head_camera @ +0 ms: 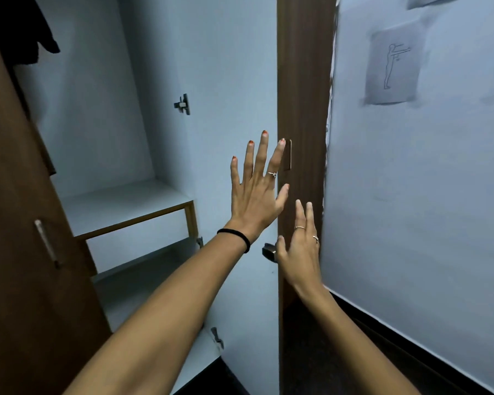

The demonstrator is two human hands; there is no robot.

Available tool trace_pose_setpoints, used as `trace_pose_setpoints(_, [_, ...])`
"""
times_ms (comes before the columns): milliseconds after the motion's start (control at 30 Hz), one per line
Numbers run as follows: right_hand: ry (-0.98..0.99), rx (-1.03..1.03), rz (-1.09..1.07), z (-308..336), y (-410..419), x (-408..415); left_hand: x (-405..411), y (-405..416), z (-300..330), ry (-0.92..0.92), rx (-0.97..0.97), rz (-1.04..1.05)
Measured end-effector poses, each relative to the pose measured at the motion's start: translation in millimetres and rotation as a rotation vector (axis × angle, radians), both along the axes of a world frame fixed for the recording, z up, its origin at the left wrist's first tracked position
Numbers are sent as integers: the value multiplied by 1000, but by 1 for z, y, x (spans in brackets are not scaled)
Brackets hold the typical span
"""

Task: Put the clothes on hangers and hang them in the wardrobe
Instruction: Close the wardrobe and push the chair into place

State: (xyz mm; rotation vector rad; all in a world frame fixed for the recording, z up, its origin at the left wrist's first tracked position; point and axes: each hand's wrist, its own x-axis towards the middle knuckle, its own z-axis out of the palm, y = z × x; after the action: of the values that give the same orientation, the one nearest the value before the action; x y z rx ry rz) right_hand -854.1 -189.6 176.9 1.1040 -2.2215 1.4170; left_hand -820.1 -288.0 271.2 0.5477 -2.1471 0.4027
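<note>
Wardrobe point(120, 115) open, interior mostly bare — dark garment point(26, 32) hanging upright at its top left. Left hand point(257, 192) and right hand point(300, 246) both spread, empty, at right door's point(305, 95) vertical edge.

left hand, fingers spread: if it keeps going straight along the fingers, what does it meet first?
Probably the open wardrobe door: the left hand points up along its inner edge, index fingertip near the handle. Depth is unclear; it may already touch.
</note>
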Motion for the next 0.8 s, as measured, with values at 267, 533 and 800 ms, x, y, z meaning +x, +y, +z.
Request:
trace_pose_setpoints(267, [-174,212,322,1,-39,-76,-76,-14,17,-30,58,162])
trace_pose_setpoints(533, [-231,85,435,-8,-60,-94,-105,-24,3,2,105,306])
trace_pose_setpoints(800, [-172,18,646,-7,-48,-84,-68,-24,-6,50,6,314])
